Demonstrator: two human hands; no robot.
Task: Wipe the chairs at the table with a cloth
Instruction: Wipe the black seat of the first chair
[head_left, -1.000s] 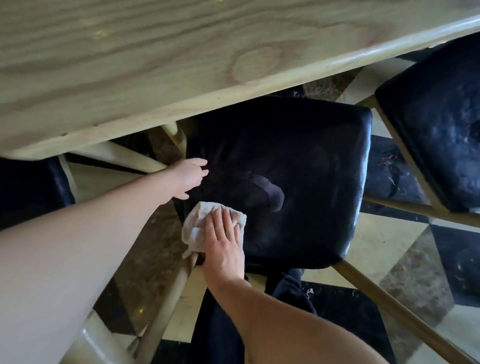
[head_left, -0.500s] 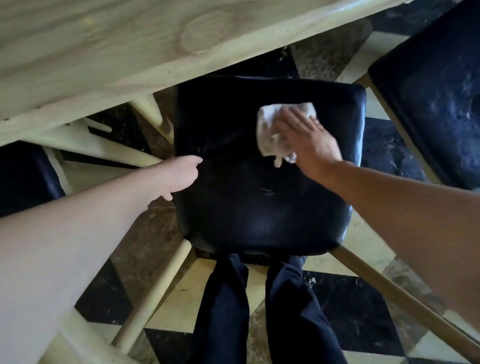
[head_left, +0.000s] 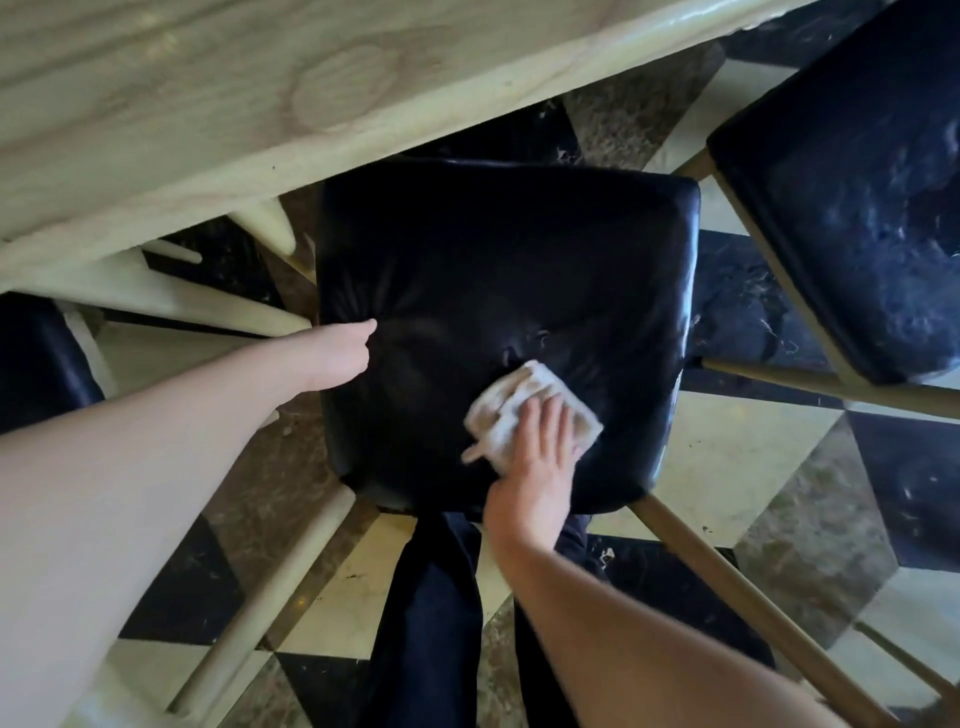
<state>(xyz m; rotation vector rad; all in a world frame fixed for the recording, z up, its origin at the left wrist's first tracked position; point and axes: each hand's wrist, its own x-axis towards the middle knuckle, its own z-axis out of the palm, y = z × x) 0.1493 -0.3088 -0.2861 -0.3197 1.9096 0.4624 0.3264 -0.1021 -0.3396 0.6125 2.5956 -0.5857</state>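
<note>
At centre frame, the right hand presses a white cloth flat-fingered onto the black chair seat. The left hand touches the seat's left edge; its fingers are hidden. The wooden table fills the upper left.

The left hand hides its own fingers; the second chair is cut off.

A chair fills the centre of the frame, its upper edge tucked under a table across the upper left. On the seat's lower right lies a cloth under the right hand; the left hand rests at the seat's left edge. A second chair stands at upper right.
</note>
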